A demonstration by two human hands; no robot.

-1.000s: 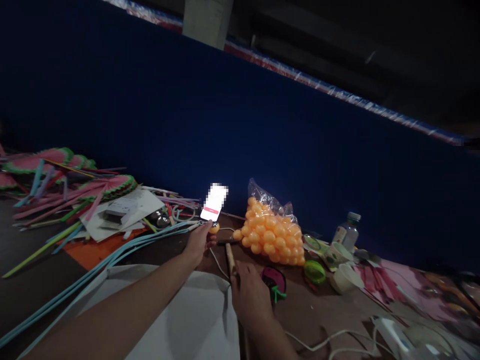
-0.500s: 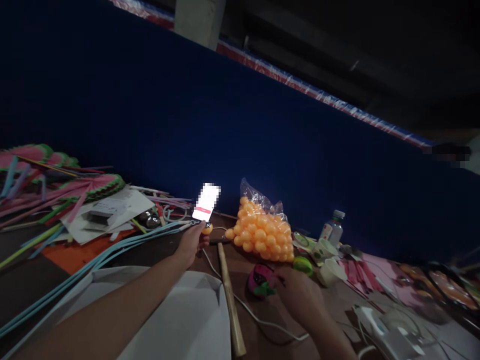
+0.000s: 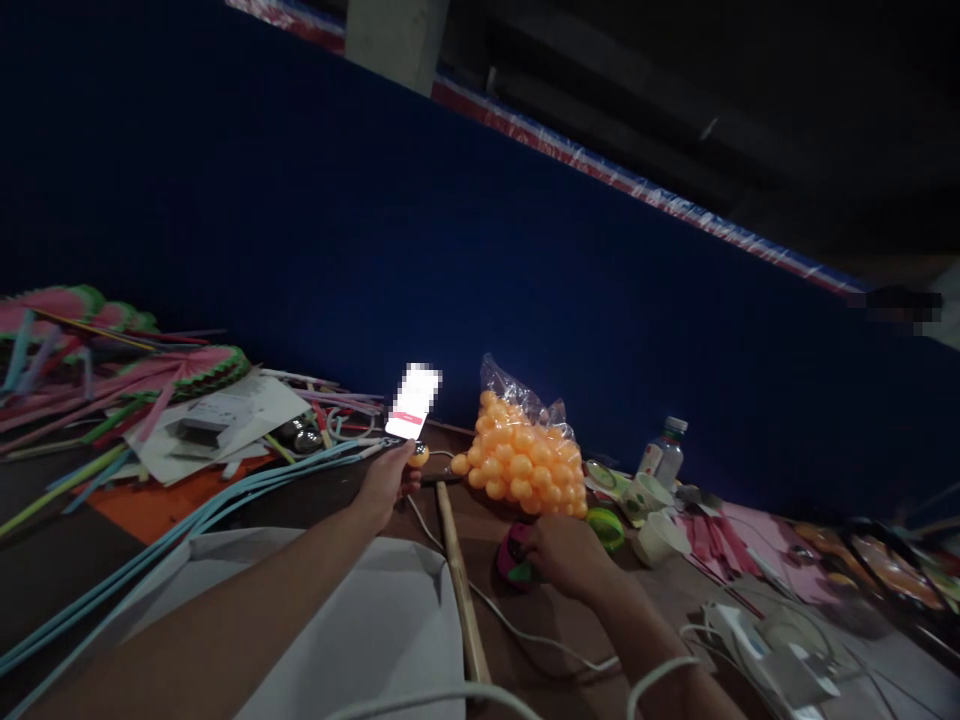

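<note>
My left hand (image 3: 388,483) is stretched forward and closed around the lower end of a lit phone (image 3: 412,402), with an orange ball (image 3: 418,456) right beside the fingers. My right hand (image 3: 564,553) rests over a pink and green toy (image 3: 513,558) on the brown table, fingers curled onto it. A wooden stick (image 3: 457,580) lies between my two arms. A clear bag of orange balls (image 3: 521,455) sits just beyond both hands.
Coloured straws and pink-green paper fans (image 3: 112,350) pile up at the left, with white papers (image 3: 225,420). A white sheet (image 3: 360,640) lies near me. White cups (image 3: 652,520), a green lid (image 3: 606,525) and a small bottle (image 3: 664,455) stand right. White cables and a power strip (image 3: 772,660) lie at bottom right.
My right hand left the wooden stick, moved right and came down onto the pink and green toy. The left hand kept holding the phone in place.
</note>
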